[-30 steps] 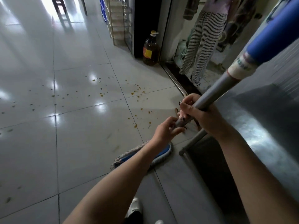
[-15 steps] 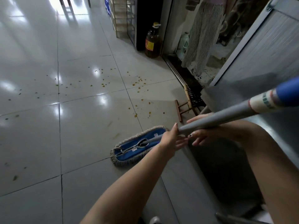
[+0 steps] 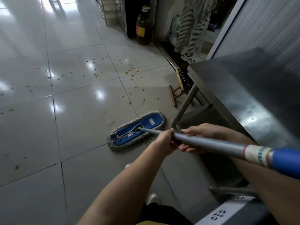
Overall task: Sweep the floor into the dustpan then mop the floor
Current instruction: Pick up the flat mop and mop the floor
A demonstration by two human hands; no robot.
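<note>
Both hands, left hand (image 3: 164, 141) and right hand (image 3: 197, 138), grip the mop handle (image 3: 211, 143); mopping looks underway, next pushing the mop head (image 3: 138, 130) toward crumbs (image 3: 131, 70) upper centre.

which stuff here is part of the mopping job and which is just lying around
Job: flat blue fringed mop head; grey metal mop handle, held by left hand and right hand; yellow-brown crumbs on tiles.
Lying about: amber oil jug; small wooden rack; steel table.
</note>
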